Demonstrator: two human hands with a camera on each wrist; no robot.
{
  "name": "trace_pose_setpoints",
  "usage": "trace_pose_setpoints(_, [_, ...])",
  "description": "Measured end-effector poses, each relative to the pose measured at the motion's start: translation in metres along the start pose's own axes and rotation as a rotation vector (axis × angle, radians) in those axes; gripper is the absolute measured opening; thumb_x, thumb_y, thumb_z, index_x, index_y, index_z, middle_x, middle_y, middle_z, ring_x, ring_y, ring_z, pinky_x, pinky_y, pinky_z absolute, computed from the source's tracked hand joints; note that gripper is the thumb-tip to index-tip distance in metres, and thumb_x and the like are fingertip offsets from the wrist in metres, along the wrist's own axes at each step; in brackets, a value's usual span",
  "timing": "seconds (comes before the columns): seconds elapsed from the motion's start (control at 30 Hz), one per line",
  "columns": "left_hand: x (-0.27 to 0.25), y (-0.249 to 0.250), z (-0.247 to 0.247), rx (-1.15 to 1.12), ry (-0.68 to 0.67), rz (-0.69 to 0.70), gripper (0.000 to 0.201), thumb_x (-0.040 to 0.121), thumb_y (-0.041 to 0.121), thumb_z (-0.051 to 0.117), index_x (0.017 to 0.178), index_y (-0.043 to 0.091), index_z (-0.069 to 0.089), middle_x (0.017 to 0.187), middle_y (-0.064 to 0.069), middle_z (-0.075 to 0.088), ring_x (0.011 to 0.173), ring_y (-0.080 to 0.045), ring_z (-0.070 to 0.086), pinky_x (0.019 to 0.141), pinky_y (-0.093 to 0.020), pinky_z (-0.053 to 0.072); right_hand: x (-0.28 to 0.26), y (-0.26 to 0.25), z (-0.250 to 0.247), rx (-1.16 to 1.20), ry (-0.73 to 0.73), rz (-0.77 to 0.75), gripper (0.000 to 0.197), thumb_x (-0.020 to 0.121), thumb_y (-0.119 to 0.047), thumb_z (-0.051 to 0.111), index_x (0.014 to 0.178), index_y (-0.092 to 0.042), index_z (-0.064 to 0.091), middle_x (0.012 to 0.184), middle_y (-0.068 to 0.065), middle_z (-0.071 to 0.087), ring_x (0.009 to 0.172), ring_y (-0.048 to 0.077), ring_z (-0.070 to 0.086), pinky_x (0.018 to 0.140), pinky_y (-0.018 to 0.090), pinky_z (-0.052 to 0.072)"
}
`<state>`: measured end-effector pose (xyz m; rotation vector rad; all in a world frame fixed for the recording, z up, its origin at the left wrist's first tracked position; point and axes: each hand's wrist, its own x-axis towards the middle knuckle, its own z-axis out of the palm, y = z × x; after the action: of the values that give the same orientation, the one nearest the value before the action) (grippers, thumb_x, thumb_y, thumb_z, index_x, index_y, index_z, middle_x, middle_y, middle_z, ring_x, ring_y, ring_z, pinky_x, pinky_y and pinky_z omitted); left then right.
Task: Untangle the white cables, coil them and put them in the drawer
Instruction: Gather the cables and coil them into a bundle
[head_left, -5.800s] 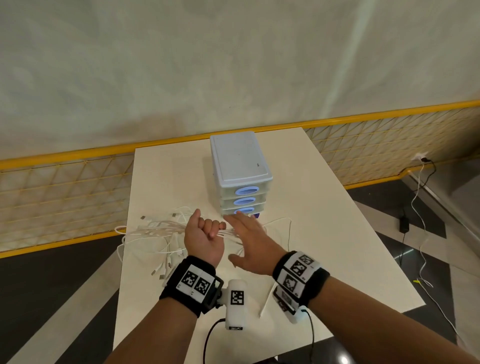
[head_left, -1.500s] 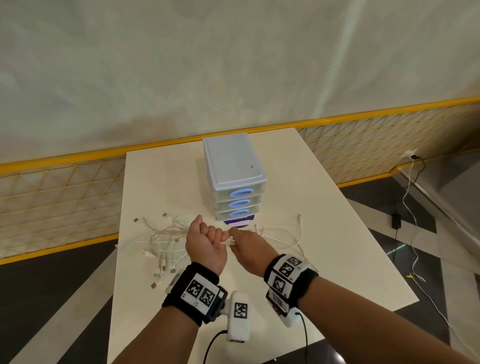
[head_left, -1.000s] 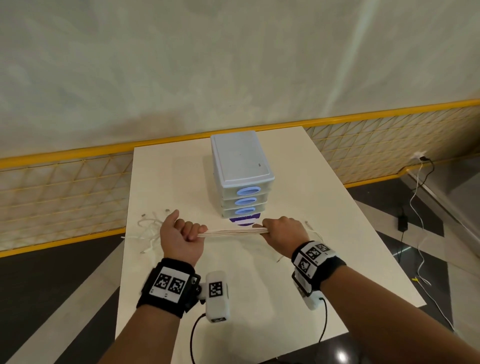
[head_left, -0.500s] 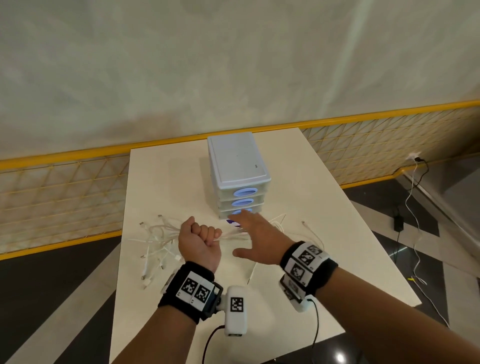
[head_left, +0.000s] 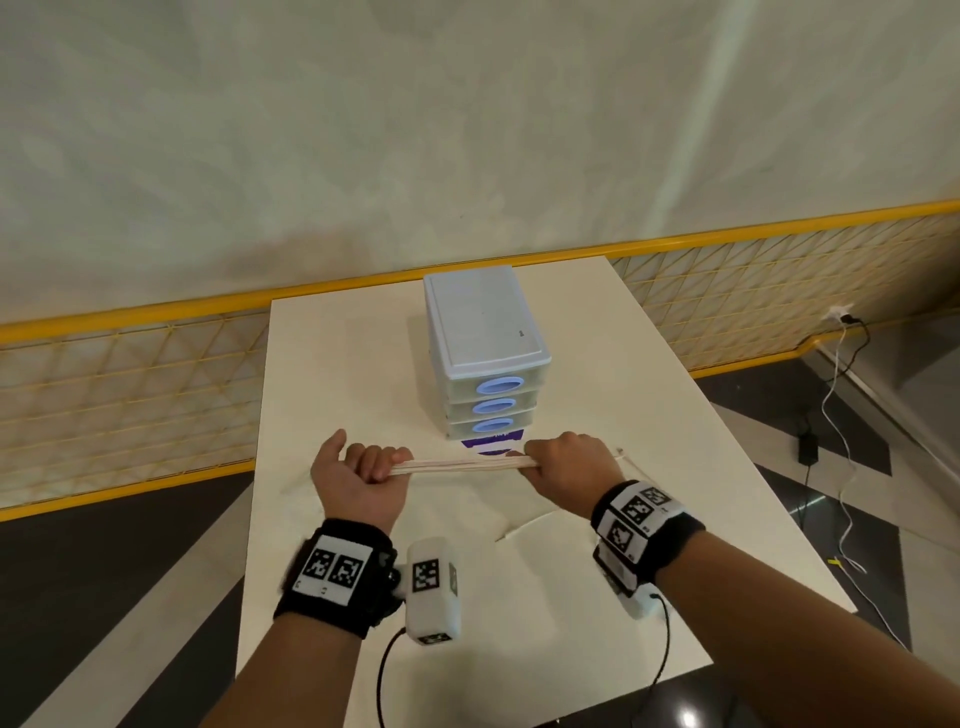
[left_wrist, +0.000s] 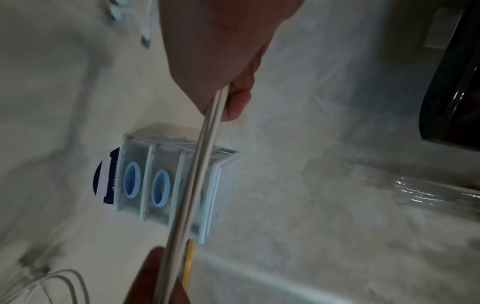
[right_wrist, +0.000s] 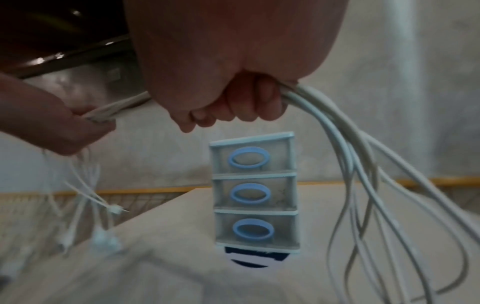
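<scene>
A bundle of white cables (head_left: 457, 464) is stretched taut between my two fists, just above the table in front of the drawer unit (head_left: 485, 358). My left hand (head_left: 358, 475) grips one side, and plug ends dangle below it (right_wrist: 103, 207). My right hand (head_left: 563, 465) grips the other side, with long cable loops (right_wrist: 369, 185) hanging from the fist. In the left wrist view the cables (left_wrist: 197, 181) run straight across the drawer unit (left_wrist: 168, 185). All three blue-handled drawers (right_wrist: 252, 193) are closed.
The white table (head_left: 337, 374) stands against a wall with a yellow mesh barrier (head_left: 104, 395). A purple and white sticker (head_left: 491, 443) lies under the drawer unit's front. A power cord (head_left: 831, 431) trails over the dark floor on the right.
Half a second ago my right hand lay open near the drawer unit with the cables slack on the table. Now it grips the bundle and both hands have pulled apart, lifting the cables taut.
</scene>
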<state>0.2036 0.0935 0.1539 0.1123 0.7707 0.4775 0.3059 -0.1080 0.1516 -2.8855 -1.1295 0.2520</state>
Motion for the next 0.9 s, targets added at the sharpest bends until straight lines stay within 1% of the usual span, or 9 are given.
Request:
trace_pose_setpoints(0.17, [0.0, -0.008, -0.006, 0.042, -0.009, 0.041, 0.05, 0.088, 0.018, 0.04, 0.042, 0.021, 0.021, 0.038, 0.004, 0.013, 0.033, -0.015, 0.015, 0.043, -0.02, 0.024, -0.008, 0.018, 0.0, 0.012, -0.01, 0.025, 0.036, 0.094, -0.047, 0.035, 0.09, -0.017, 0.054, 0.085, 0.013, 0.066, 0.081, 0.037, 0.061, 0.065, 0.034, 0.041])
trace_pose_setpoints(0.27, [0.0, -0.008, -0.009, 0.042, -0.015, 0.07, 0.05, 0.089, 0.018, 0.038, 0.042, 0.021, 0.02, 0.037, 0.005, 0.012, 0.033, -0.015, 0.014, 0.04, -0.019, 0.022, -0.015, 0.013, 0.001, 0.124, -0.011, -0.02, 0.035, 0.086, -0.049, 0.051, 0.106, -0.02, 0.052, 0.1, 0.005, 0.066, 0.096, 0.031, 0.061, 0.084, 0.035, 0.043])
trace_pose_setpoints(0.37, [-0.001, -0.013, -0.008, 0.072, -0.023, 0.075, 0.051, 0.089, 0.019, 0.038, 0.041, 0.021, 0.021, 0.036, 0.005, 0.013, 0.032, -0.014, 0.015, 0.039, -0.02, 0.022, -0.021, -0.003, -0.002, 0.15, 0.013, -0.129, 0.078, 0.072, -0.063, 0.054, 0.137, -0.025, 0.032, 0.139, 0.003, 0.043, 0.134, 0.024, 0.033, 0.115, 0.041, 0.014])
trace_pose_setpoints(0.47, [-0.005, -0.03, -0.002, 0.122, -0.07, 0.065, 0.052, 0.09, 0.019, 0.037, 0.04, 0.022, 0.022, 0.035, 0.005, 0.014, 0.031, -0.013, 0.015, 0.039, -0.02, 0.024, -0.016, -0.04, -0.003, 0.126, -0.017, -0.245, 0.083, 0.08, -0.047, 0.057, 0.145, -0.017, 0.015, 0.147, 0.008, 0.032, 0.14, 0.025, 0.021, 0.119, 0.046, 0.003])
trace_pose_setpoints(0.53, [-0.009, -0.04, 0.002, 0.146, -0.111, 0.056, 0.052, 0.09, 0.019, 0.038, 0.041, 0.022, 0.022, 0.034, 0.006, 0.015, 0.031, -0.013, 0.015, 0.039, -0.021, 0.025, -0.008, -0.058, 0.0, 0.163, -0.091, -0.224, 0.071, 0.089, -0.029, 0.052, 0.145, -0.008, 0.013, 0.131, 0.017, 0.049, 0.125, 0.03, 0.042, 0.111, 0.042, 0.023])
trace_pose_setpoints(0.57, [-0.01, -0.042, 0.003, 0.158, -0.124, 0.046, 0.052, 0.09, 0.02, 0.038, 0.041, 0.022, 0.022, 0.035, 0.005, 0.015, 0.032, -0.012, 0.016, 0.04, -0.021, 0.025, -0.005, -0.061, 0.0, 0.214, -0.129, -0.18, 0.06, 0.093, -0.025, 0.046, 0.143, -0.006, 0.018, 0.118, 0.02, 0.057, 0.112, 0.034, 0.052, 0.097, 0.04, 0.035])
trace_pose_setpoints(0.63, [-0.012, -0.04, 0.004, 0.167, -0.125, 0.005, 0.051, 0.09, 0.021, 0.041, 0.042, 0.021, 0.023, 0.036, 0.005, 0.016, 0.032, -0.013, 0.016, 0.043, -0.023, 0.027, -0.001, -0.059, 0.0, 0.247, -0.134, -0.109, 0.036, 0.097, -0.029, 0.039, 0.124, -0.006, 0.04, 0.101, 0.021, 0.063, 0.092, 0.038, 0.059, 0.07, 0.035, 0.037])
trace_pose_setpoints(0.67, [-0.011, -0.037, 0.004, 0.154, -0.11, -0.028, 0.052, 0.09, 0.021, 0.043, 0.042, 0.021, 0.024, 0.036, 0.005, 0.016, 0.032, -0.013, 0.017, 0.046, -0.024, 0.027, -0.001, -0.056, -0.001, 0.209, -0.099, -0.099, 0.032, 0.097, -0.034, 0.038, 0.112, -0.008, 0.047, 0.098, 0.02, 0.064, 0.089, 0.039, 0.06, 0.066, 0.034, 0.035])
trace_pose_setpoints(0.9, [0.004, 0.001, 0.003, -0.036, -0.003, -0.051, 0.052, 0.091, 0.016, 0.043, 0.043, 0.018, 0.026, 0.038, 0.004, 0.017, 0.03, -0.013, 0.019, 0.047, -0.022, 0.026, -0.006, -0.032, -0.022, 0.007, -0.016, -0.067, 0.036, 0.095, -0.04, 0.036, 0.103, -0.014, 0.058, 0.1, 0.014, 0.065, 0.092, 0.036, 0.061, 0.072, 0.035, 0.044])
